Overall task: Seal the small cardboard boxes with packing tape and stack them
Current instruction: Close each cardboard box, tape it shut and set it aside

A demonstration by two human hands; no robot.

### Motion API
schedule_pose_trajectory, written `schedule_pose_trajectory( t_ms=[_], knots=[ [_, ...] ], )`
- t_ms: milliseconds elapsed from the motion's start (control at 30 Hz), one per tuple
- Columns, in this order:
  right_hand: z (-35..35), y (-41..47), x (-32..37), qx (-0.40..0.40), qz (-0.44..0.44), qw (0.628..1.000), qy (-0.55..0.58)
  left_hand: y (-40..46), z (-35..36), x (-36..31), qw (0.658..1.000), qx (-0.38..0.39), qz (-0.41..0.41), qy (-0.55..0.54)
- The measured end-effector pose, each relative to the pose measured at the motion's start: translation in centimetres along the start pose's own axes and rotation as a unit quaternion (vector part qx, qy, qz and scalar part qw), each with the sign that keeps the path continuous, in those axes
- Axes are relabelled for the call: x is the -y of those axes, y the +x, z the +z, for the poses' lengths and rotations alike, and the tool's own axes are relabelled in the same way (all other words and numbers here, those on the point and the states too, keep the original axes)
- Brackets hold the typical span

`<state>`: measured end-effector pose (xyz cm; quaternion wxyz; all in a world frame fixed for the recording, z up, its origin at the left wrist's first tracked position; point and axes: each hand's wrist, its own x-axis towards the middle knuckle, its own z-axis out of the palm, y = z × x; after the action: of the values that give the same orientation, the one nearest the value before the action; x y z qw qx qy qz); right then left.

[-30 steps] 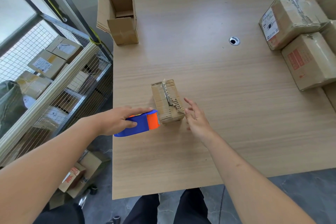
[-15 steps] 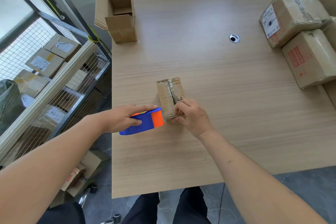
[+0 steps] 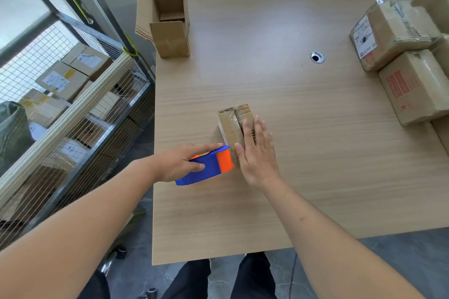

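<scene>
1. Cardboard, brown and creased: the small box (image 3: 234,126) sits on the wooden table (image 3: 315,153) just left of the frame's centre, its top flaps closed with a seam running along the middle.
2. The right hand (image 3: 257,153) lies flat on the near part of the box top, fingers straight and together, pressing the flaps down.
3. The left hand (image 3: 179,162) grips a blue and orange tape dispenser (image 3: 206,165), fingers curled round its body and the index finger stretched along the top.
4. The dispenser's orange end sits at the near left corner of the box, just beside the right hand's thumb; whether it touches the cardboard I cannot tell.
5. An open empty box (image 3: 167,17) stands upright at the table's upper left edge, flaps up.
6. Taped parcels (image 3: 398,60) are grouped at the right edge of the frame, some bearing printed labels.
7. A round cable hole (image 3: 317,57) shows in the table, upper right of centre.
8. A wire-mesh shelf (image 3: 73,94) fills the left of the frame, holding more labelled boxes.
9. Dark trousers (image 3: 218,279) appear at the bottom edge, below the table.
</scene>
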<state>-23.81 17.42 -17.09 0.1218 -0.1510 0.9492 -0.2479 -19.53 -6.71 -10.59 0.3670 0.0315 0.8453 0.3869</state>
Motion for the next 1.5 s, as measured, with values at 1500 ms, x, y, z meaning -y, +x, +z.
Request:
schedule_pose_trajectory(
  t_ms=[1500],
  knots=[
    [-2.7,0.7,1.4,0.101,-0.027,0.971,-0.216,-2.7,-1.4,0.9,0.975,-0.222,0.020,0.018]
  ],
)
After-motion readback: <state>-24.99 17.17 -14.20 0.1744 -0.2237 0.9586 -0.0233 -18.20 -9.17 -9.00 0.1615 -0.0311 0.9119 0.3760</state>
